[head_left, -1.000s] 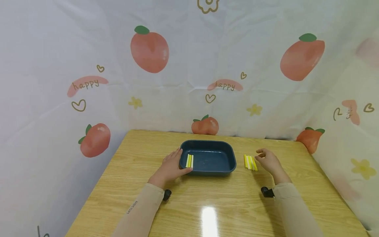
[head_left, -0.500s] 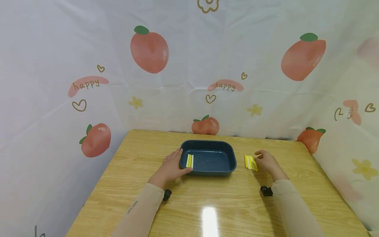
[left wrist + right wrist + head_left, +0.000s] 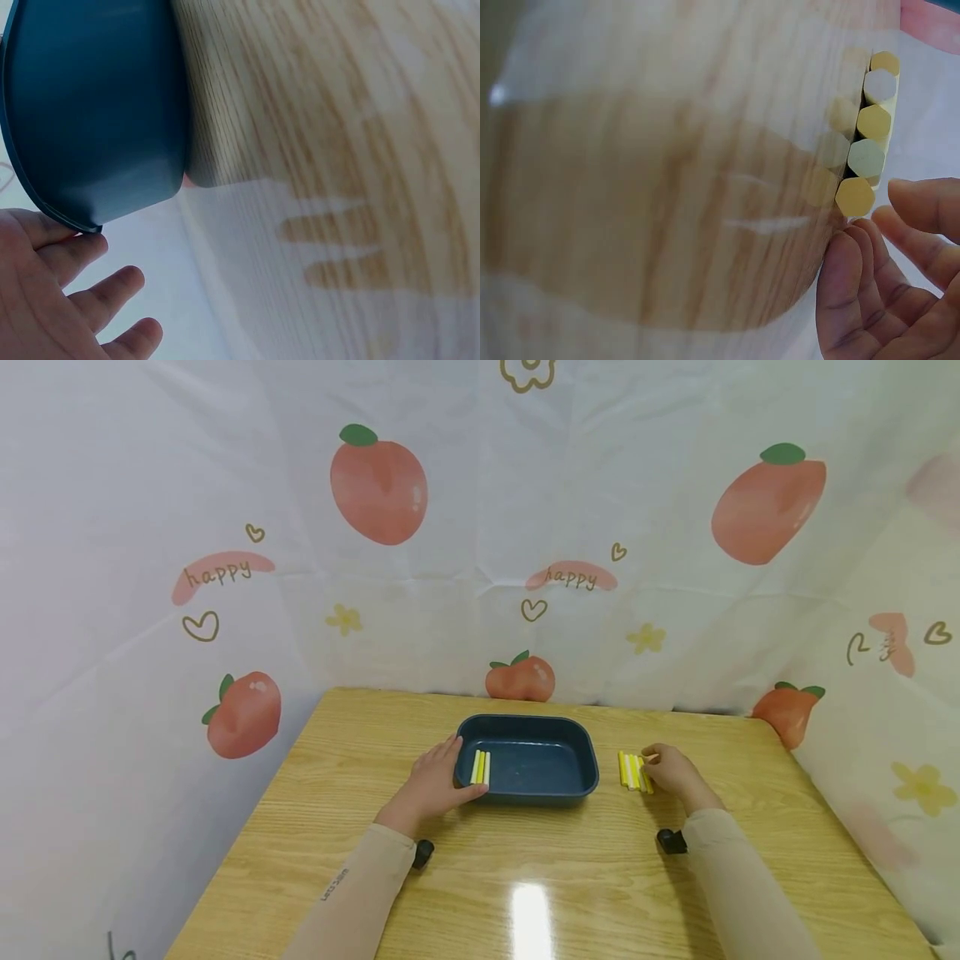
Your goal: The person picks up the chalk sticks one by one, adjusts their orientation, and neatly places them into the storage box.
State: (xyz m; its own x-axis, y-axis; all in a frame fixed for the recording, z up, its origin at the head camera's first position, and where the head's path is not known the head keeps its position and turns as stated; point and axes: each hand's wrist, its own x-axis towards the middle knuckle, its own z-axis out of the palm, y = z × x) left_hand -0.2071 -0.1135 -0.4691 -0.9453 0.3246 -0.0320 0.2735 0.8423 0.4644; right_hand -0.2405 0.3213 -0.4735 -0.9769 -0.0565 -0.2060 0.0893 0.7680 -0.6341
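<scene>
Fingers (image 3: 840,277) of the right hand (image 3: 671,772) bend over the right end of a row of yellow and white hexagonal sticks (image 3: 632,772); whether they pinch one I cannot tell. Most of the row lies left of the hand, and in the right wrist view the closest stick, a yellow one, is just beside the fingertips. Further left stands a dark blue, round-cornered dish (image 3: 540,768) with three more sticks (image 3: 481,768) inside at its left end. The left hand (image 3: 429,782) rests there, fingers extended, thumb at the near rim. Everything sits on a glossy wood-grain table (image 3: 450,893) with a bright glare (image 3: 530,927) at its near side. White cloth (image 3: 435,627) hangs left, far and right, printed with red fruit (image 3: 378,493), yellow flowers (image 3: 645,638) and hearts (image 3: 533,610). Compared with a second ago, the right hand has shifted slightly left, from beside the row to over its right end; dish and left hand are unchanged
</scene>
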